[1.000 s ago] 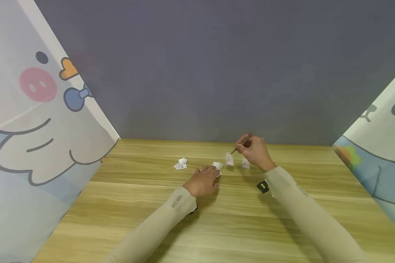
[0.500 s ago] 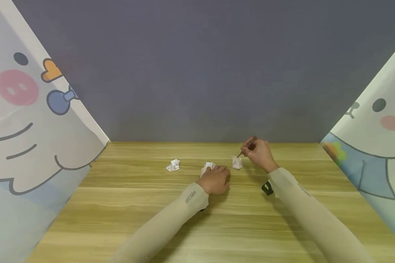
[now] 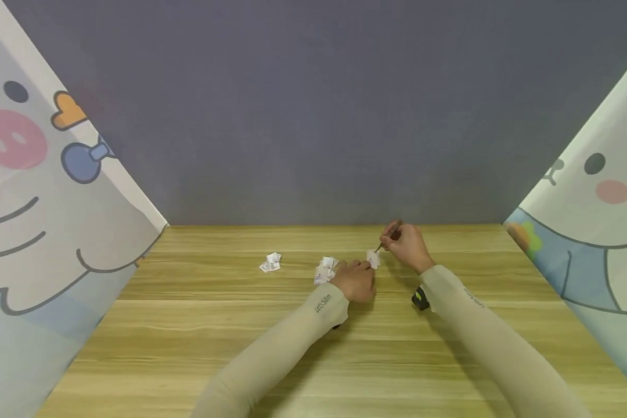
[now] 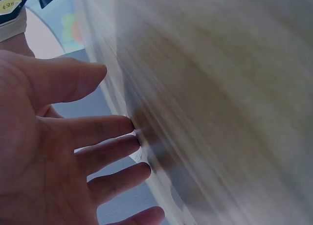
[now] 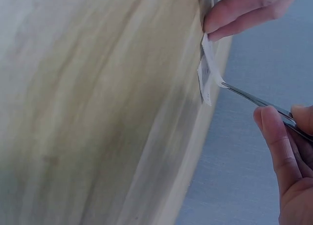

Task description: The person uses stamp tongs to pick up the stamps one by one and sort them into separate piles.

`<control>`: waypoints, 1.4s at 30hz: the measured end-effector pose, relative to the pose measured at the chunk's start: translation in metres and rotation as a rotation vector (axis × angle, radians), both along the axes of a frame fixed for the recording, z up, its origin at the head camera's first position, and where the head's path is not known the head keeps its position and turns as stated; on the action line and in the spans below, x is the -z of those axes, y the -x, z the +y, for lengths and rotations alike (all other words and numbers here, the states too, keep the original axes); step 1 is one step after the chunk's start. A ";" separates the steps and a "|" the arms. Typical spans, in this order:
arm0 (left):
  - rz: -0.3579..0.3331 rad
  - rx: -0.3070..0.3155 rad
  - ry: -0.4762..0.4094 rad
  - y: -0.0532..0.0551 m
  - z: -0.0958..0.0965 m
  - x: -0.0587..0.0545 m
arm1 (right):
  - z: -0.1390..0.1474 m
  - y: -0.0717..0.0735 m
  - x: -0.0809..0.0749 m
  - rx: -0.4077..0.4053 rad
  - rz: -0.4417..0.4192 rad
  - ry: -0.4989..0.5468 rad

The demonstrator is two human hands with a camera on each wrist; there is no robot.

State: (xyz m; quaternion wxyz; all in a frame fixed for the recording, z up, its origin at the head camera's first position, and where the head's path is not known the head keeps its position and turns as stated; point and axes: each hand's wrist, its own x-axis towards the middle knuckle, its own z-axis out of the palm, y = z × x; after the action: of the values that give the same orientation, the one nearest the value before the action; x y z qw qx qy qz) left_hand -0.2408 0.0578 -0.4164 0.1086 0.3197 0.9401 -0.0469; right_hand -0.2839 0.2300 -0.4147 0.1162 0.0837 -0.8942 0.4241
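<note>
My right hand (image 3: 409, 245) pinches a pair of metal tweezers (image 5: 244, 94) between thumb and fingers. The tweezer tips hold the edge of a small white printed slip (image 5: 205, 58), which bends up toward them; a second slip overlaps beneath. In the head view these slips (image 3: 373, 259) lie near the back of the table. My left hand (image 3: 355, 281) is beside them, palm down, with its fingertips at the slip's near edge. Its fingers (image 4: 107, 127) are nearly straight and spread in the left wrist view.
Left of my left hand lies a loose pile of printed slips (image 3: 325, 270). A smaller pile (image 3: 271, 262) is farther left. The wooden table (image 3: 230, 325) meets a grey back panel (image 3: 313, 116), with cartoon-printed panels at both sides.
My left hand has moved right, off the middle pile and over to the slip at the tweezers. The tweezered slip has moved right onto the other slip. The head view has shifted slightly.
</note>
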 end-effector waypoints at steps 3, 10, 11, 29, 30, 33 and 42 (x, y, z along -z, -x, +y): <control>-0.003 -0.003 0.002 0.000 0.001 0.000 | 0.001 0.001 0.001 0.001 0.002 0.001; -0.010 -0.009 0.005 -0.001 0.002 0.002 | 0.005 0.001 0.002 0.056 0.001 -0.001; -0.010 -0.011 0.002 -0.001 0.002 0.002 | 0.005 0.001 0.002 0.064 0.003 0.002; -0.055 -0.074 -0.136 -0.004 -0.045 -0.025 | -0.020 -0.006 -0.011 -0.005 0.062 -0.006; -0.053 -0.083 -0.136 -0.004 -0.048 -0.026 | -0.023 -0.006 -0.011 -0.016 0.065 -0.003; -0.049 -0.102 -0.134 -0.002 -0.057 -0.027 | -0.031 -0.004 -0.010 -0.067 0.081 0.011; -0.065 -0.123 -0.167 -0.005 -0.094 -0.023 | -0.060 -0.005 -0.008 -0.225 0.051 0.066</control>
State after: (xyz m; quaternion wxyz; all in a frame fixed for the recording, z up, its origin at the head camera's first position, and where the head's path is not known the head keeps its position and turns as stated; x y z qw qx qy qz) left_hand -0.2359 -0.0358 -0.3932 0.1147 0.2705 0.9546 0.0486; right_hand -0.2789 0.1696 -0.4069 0.0932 0.1906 -0.8614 0.4616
